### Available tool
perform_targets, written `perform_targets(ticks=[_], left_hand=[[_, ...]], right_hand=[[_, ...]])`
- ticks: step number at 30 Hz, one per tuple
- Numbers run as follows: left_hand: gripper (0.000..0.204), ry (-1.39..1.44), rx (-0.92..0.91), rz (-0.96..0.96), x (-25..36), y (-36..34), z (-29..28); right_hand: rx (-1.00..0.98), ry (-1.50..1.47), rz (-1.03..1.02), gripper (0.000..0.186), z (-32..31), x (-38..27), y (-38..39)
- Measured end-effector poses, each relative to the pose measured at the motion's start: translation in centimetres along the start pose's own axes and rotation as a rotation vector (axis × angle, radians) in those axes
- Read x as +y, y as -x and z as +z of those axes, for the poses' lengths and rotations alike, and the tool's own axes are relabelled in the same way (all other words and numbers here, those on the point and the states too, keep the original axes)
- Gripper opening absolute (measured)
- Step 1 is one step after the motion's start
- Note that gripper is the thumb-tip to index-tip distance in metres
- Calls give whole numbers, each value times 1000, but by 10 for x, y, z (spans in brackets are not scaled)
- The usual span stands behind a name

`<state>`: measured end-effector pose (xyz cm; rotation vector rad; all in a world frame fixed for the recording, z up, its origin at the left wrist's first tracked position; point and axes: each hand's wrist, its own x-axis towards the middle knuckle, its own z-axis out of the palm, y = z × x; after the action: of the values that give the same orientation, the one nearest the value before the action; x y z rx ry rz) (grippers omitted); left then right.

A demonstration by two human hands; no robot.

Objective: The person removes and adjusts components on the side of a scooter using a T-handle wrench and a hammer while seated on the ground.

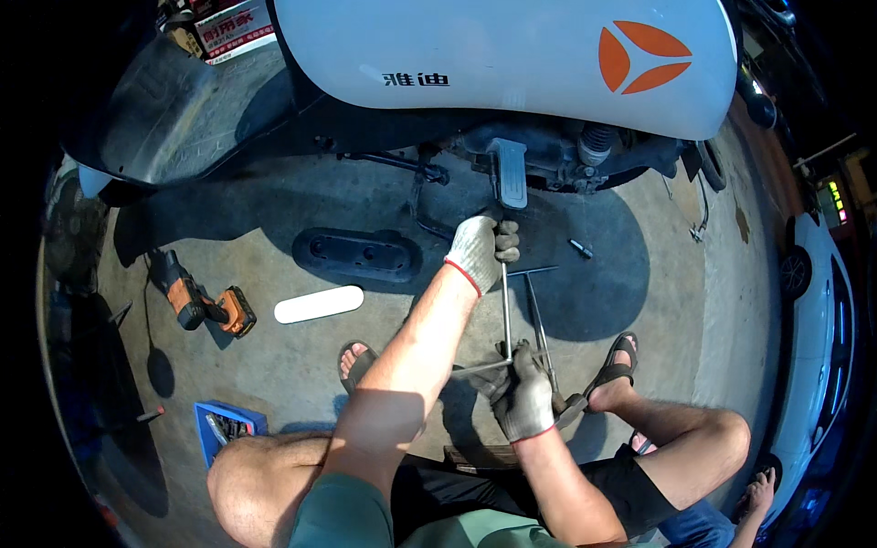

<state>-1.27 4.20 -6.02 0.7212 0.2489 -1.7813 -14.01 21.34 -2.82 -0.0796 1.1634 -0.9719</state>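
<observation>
Grey-gloved left hand (pixel 482 247) wraps the shaft of the T-handle wrench (pixel 507 315) beside the scooter (pixel 512 59), right hand (pixel 527 397) curled round its crossbar farther out; likely a turning step, wanting steady alignment next.

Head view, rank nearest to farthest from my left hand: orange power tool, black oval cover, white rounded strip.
From your left hand:
1. Black oval cover, to its left.
2. White rounded strip, farther left, lower in view.
3. Orange power tool, farthest left.
</observation>
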Motion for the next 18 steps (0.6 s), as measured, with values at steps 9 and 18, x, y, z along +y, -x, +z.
perform_targets(ticks=[9,18], left_hand=[[20,-22,0,43,-2,-5,15],[25,4,34,70,0,-13,12]], right_hand=[[-80,886,-629,31,-50,13,-16],[-43,691,-302,17,-43,-1,-10]])
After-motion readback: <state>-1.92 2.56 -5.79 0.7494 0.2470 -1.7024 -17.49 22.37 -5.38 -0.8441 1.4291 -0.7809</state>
